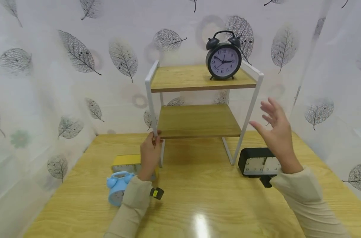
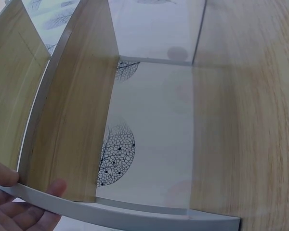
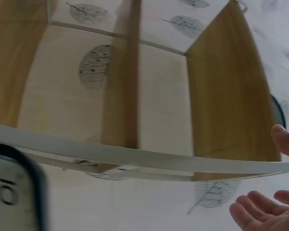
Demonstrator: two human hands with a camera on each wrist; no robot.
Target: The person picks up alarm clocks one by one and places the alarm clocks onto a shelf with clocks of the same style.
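A two-tier shelf rack (image 1: pixel 198 120) with wooden boards and a white metal frame stands on the wooden table. On the right part of its top board sits a black twin-bell alarm clock (image 1: pixel 223 62), upright. My left hand (image 1: pixel 150 153) grips the front left leg at the lower board's height; the left wrist view shows the fingers (image 2: pixel 41 219) around the white bar. Off the rack's right side, my right hand (image 1: pixel 275 135) is raised with fingers spread and holds nothing. In the right wrist view, its fingers (image 3: pixel 260 209) are apart from the white leg (image 3: pixel 173 161).
A black rectangular clock (image 1: pixel 257 162) stands on the table below my right hand. Left of the rack are a yellow clock (image 1: pixel 125 160), partly behind my left wrist, and a light blue twin-bell clock (image 1: pixel 116 193) near my left sleeve. A leaf-patterned curtain (image 1: pixel 123 86) hangs behind the table (image 1: pixel 198 198).
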